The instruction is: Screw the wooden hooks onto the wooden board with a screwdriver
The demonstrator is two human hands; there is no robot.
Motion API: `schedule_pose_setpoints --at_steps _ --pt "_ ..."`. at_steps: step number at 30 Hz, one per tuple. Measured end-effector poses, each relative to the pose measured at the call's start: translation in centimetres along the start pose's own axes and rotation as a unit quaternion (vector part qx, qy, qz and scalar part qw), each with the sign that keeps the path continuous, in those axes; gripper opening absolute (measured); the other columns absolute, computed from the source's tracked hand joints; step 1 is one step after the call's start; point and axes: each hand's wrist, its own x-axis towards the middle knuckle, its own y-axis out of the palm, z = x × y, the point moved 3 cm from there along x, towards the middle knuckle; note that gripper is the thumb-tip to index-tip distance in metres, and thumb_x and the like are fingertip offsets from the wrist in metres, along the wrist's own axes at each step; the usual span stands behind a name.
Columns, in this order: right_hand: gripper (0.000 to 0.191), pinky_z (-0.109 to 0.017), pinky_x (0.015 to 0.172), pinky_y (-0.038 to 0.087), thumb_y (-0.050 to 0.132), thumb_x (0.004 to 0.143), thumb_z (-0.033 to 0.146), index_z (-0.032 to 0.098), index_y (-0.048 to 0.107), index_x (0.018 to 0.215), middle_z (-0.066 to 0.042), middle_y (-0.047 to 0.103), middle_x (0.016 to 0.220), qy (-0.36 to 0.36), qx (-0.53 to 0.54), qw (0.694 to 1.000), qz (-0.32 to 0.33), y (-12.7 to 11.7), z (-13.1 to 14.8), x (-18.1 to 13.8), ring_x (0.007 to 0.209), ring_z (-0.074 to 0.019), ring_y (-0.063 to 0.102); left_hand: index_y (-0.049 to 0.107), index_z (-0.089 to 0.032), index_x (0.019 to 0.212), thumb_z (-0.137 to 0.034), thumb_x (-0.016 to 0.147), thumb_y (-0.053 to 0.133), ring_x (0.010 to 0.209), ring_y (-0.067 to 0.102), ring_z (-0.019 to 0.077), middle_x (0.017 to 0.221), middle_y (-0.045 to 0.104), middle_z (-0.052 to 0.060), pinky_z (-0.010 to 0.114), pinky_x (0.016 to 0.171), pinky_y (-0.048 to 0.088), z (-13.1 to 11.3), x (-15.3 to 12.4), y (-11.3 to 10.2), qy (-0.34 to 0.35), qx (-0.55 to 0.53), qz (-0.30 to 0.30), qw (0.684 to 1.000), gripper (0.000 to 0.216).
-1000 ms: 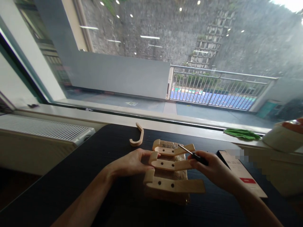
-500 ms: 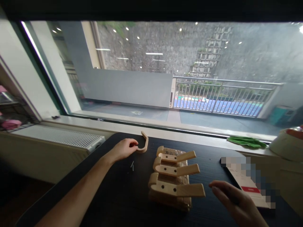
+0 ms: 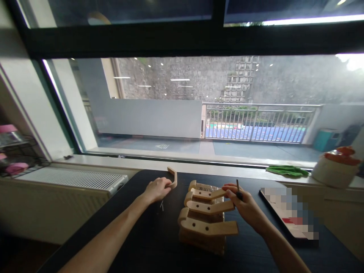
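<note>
My left hand [image 3: 158, 189] is closed on the curved end of a bent light-wood hook [image 3: 171, 173] near the table's far edge. My right hand [image 3: 241, 201] has a dark, thin-shafted screwdriver [image 3: 238, 186] sticking up between its fingers. Its fingertips are beside the free end of the farthest of three wooden hooks; contact is hard to tell. Those hooks, the nearest one [image 3: 209, 226] included, lie side by side across a brown taped block [image 3: 203, 242]. Each shows two dark holes. A couple of thin screws [image 3: 162, 206] lie just below my left hand.
The black table [image 3: 136, 242] stands against a white window sill [image 3: 199, 167]. A dark-edged tray or box [image 3: 287, 223], partly blurred out, lies at the right. On the sill are a green cloth [image 3: 287, 171] and a white container with an orange top [image 3: 335, 168]. A radiator [image 3: 79, 182] is at left.
My right hand has moved left and away from me, up to the far hooks, and the screwdriver now shows in it. My left hand has closed on the loose hook. The view has tilted up.
</note>
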Motion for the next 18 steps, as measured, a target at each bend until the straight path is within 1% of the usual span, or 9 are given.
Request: schedule_pose_setpoints --at_steps 4,5,7,10,11,13,15,16,18 --pt "0.038 -0.029 0.066 0.048 0.048 0.082 0.045 0.017 0.063 0.101 -0.009 0.061 0.099 0.016 -0.030 0.999 0.022 -0.1 0.5 -2.7 0.082 -0.0188 0.058 0.064 -0.023 0.098 -0.033 0.079 0.044 0.090 0.058 0.0179 0.096 0.065 0.002 0.026 0.079 0.042 -0.6 -1.0 -2.9 0.021 -0.045 -0.011 0.999 0.029" --pt "0.038 -0.028 0.065 0.047 0.048 0.082 0.045 0.017 0.063 0.102 -0.008 0.062 0.095 0.019 -0.043 0.999 0.020 -0.3 1.0 -3.4 0.080 -0.0182 0.058 0.063 -0.021 0.100 -0.034 0.079 0.044 0.091 0.058 0.0180 0.098 0.064 0.003 0.026 0.081 0.042 -1.3 -1.4 -3.9 0.043 -0.095 -0.024 0.994 0.031" --pt "0.036 -0.028 0.064 0.046 0.049 0.081 0.046 0.019 0.063 0.101 -0.006 0.063 0.090 0.009 -0.065 0.998 -0.018 -0.9 2.3 -4.3 0.078 -0.0175 0.057 0.061 -0.019 0.102 -0.033 0.079 0.045 0.091 0.056 0.0178 0.098 0.063 0.004 0.026 0.082 0.042 -3.6 -2.6 -6.0 0.100 -0.158 -0.055 0.981 0.032" --pt "0.038 -0.024 0.055 0.042 0.051 0.078 0.048 0.018 0.064 0.098 -0.003 0.061 0.072 0.011 -0.051 0.995 -0.090 -1.0 4.7 -4.8 0.064 -0.0142 0.054 0.063 -0.021 0.098 -0.028 0.080 0.046 0.090 0.055 0.0164 0.096 0.060 0.004 0.026 0.081 0.041 -8.7 -5.2 -8.0 0.202 -0.158 -0.060 0.965 0.026" --pt "0.040 -0.023 0.049 0.039 0.052 0.077 0.049 0.016 0.065 0.095 0.000 0.055 0.058 0.032 -0.028 0.995 -0.094 -0.6 5.3 -4.8 0.053 -0.0119 0.049 0.064 -0.021 0.095 -0.027 0.080 0.047 0.087 0.054 0.0161 0.092 0.059 0.004 0.026 0.079 0.041 -10.5 -6.1 -8.2 0.230 -0.137 -0.054 0.962 0.023" --pt "0.044 -0.021 0.039 0.029 0.054 0.073 0.053 0.013 0.065 0.088 0.005 0.041 0.043 0.071 0.042 0.995 -0.058 0.5 6.3 -4.6 0.040 -0.0084 0.037 0.066 -0.020 0.084 -0.025 0.080 0.049 0.082 0.053 0.0160 0.087 0.058 0.004 0.026 0.074 0.041 -13.9 -7.8 -8.2 0.281 -0.093 -0.053 0.954 0.018" --pt "0.046 -0.020 0.035 0.021 0.058 0.068 0.056 0.013 0.064 0.082 0.008 0.033 0.039 0.088 0.124 0.986 -0.070 1.3 7.0 -4.5 0.036 -0.0060 0.028 0.066 -0.019 0.079 -0.024 0.081 0.049 0.080 0.053 0.0158 0.085 0.058 0.005 0.026 0.071 0.040 -16.5 -9.1 -7.7 0.324 -0.062 -0.053 0.943 0.018" --pt "0.044 -0.020 0.035 0.021 0.061 0.065 0.054 0.013 0.062 0.081 0.008 0.033 0.040 0.081 0.169 0.979 -0.080 1.7 7.2 -4.5 0.037 -0.0055 0.027 0.066 -0.019 0.079 -0.024 0.081 0.048 0.080 0.053 0.0160 0.084 0.058 0.005 0.026 0.071 0.040 -17.5 -9.5 -7.4 0.337 -0.050 -0.056 0.939 0.018" --pt "0.045 -0.019 0.036 0.022 0.063 0.064 0.052 0.014 0.060 0.087 0.009 0.033 0.042 0.072 0.186 0.975 -0.102 2.0 7.3 -4.7 0.038 -0.0055 0.028 0.064 -0.017 0.078 -0.025 0.081 0.048 0.078 0.054 0.0158 0.085 0.059 0.005 0.026 0.068 0.040 -18.7 -10.2 -6.7 0.356 -0.039 -0.062 0.931 0.018"
